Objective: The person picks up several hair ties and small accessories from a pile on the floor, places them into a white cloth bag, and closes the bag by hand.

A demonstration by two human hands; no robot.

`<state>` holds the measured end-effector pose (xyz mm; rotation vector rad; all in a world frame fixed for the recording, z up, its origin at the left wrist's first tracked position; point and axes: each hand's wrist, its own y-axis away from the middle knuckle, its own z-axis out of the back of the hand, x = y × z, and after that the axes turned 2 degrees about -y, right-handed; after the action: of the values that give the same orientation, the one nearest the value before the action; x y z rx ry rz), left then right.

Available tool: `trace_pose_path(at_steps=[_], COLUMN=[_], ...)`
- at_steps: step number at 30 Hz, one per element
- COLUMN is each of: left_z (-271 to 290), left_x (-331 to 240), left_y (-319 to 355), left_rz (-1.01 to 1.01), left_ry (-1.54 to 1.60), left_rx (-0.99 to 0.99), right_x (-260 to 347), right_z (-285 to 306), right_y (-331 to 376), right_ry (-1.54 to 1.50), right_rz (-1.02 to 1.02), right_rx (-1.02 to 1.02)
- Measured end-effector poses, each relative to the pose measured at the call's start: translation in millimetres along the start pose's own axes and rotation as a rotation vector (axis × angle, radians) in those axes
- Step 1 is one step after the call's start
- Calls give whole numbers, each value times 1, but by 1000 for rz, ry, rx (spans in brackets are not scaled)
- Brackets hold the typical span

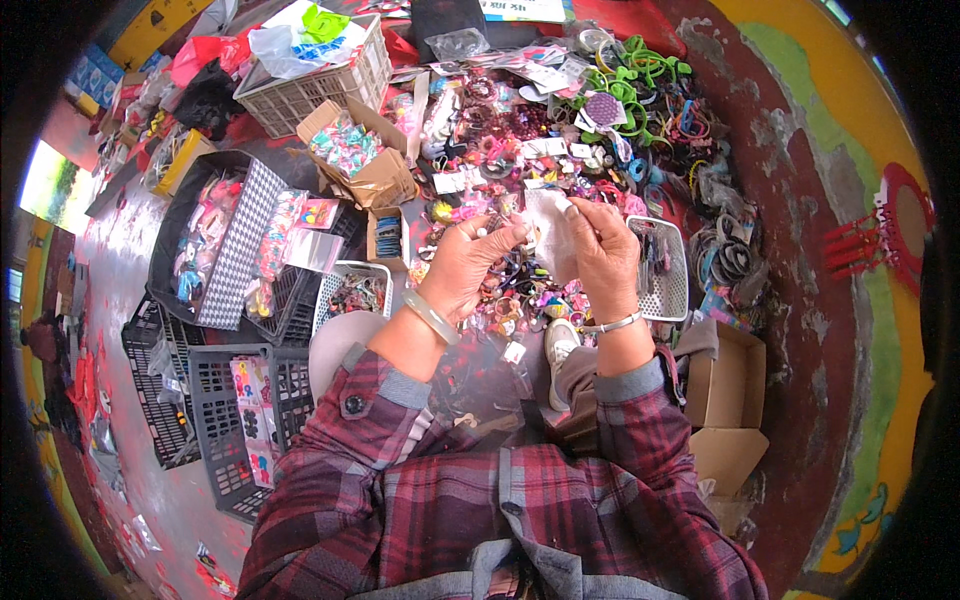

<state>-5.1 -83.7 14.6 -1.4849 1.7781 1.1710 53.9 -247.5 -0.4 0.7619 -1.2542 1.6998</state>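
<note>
Above a heap of hair ties and small accessories [490,195], both my hands are raised close together. A small whitish see-through plastic bag [549,235] is pinched between the thumb and fingers of my right hand [607,250]. Just to its left, my left hand [455,268] has its thumb and forefinger pressed together at the bag's side. What those fingertips grip is too small to make out. Green looped headbands [640,68] lie at the far right of the heap.
White baskets of small items stand left [340,305] and right [668,292] of the heap. A cardboard box of wrapped pieces [390,180], a large crate [345,85], a black fabric bin [170,255] and a dark crate [215,400] are leftward. An open carton [725,385] is at right.
</note>
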Motion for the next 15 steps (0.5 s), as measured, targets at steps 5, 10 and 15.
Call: trace_pose_path(at_steps=[5, 10, 15], left_z=[5, -2, 0], left_x=[10, 5, -8], left_y=[-4, 0, 6], left_rz=[-92, -122, -102], left_ry=[-140, -141, -81], left_rx=[58, 34, 53], right_x=[16, 9, 0], right_z=[-8, -10, 4], right_y=[5, 7, -1], right_ry=[85, -154, -574], right_rz=[112, -212, -529], right_rx=[-11, 0, -75])
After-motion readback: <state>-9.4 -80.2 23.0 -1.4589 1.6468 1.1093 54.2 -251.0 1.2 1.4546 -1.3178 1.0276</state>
